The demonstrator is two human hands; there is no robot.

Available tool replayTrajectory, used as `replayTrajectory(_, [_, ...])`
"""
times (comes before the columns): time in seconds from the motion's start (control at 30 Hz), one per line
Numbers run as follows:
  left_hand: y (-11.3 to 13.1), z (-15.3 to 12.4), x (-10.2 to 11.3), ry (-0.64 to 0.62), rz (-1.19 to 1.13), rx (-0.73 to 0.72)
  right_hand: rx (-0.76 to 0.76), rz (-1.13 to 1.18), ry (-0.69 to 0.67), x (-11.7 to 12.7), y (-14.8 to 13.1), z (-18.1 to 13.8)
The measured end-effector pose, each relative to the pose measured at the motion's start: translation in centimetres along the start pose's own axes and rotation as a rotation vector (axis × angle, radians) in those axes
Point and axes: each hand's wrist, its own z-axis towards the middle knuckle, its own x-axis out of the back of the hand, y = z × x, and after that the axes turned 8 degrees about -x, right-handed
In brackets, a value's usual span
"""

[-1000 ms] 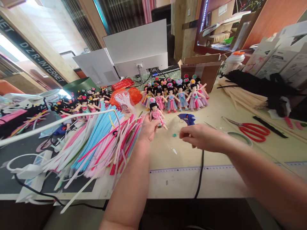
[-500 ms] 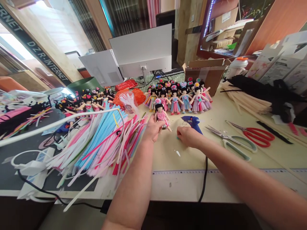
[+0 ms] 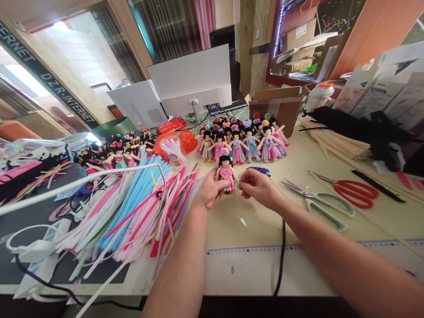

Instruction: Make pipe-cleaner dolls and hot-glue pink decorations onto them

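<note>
A small pipe-cleaner doll [image 3: 226, 173] with black hair and a pink dress is upright in my left hand [image 3: 210, 187], whose thumb presses across its lower front. My right hand [image 3: 256, 186] is at the doll's right side, thumb and fingers pinched on a tiny teal piece [image 3: 239, 185] whose kind I cannot make out. Just behind that hand lies a blue glue gun [image 3: 261, 171], mostly hidden by it. A white scrap [image 3: 243, 221] lies on the table below the hands.
Finished-looking dolls [image 3: 236, 143] stand in rows behind. Bundles of coloured pipe cleaners [image 3: 132, 198] spread at left, under a white lamp arm [image 3: 82, 179]. Grey-handled scissors [image 3: 318, 201] and red-handled scissors [image 3: 354, 190] lie at right. A black cord [image 3: 281, 260] crosses the front edge.
My right hand has risen from the tabletop and moved left to the doll, carrying the teal piece. The doll now faces the camera more upright. The whole view has shifted slightly.
</note>
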Motion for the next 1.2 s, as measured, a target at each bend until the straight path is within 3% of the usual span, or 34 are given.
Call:
replayTrajectory(0.13, [-0.3, -0.1, -0.3, -0.005, 0.05, 0.041, 0.078, 0.07, 0.002, 0.0, -0.5, -0.4])
replayTrajectory(0.57, [-0.5, -0.6, -1.5, -0.045, 0.04, -0.013, 0.313, -0.158, 0.206, 0.3, -0.8, -0.7])
replayTrajectory(1.2, [-0.9, -0.7, -1.9, -0.043, 0.024, -0.04, 0.291, -0.149, 0.279, -0.2, -0.3, -0.6])
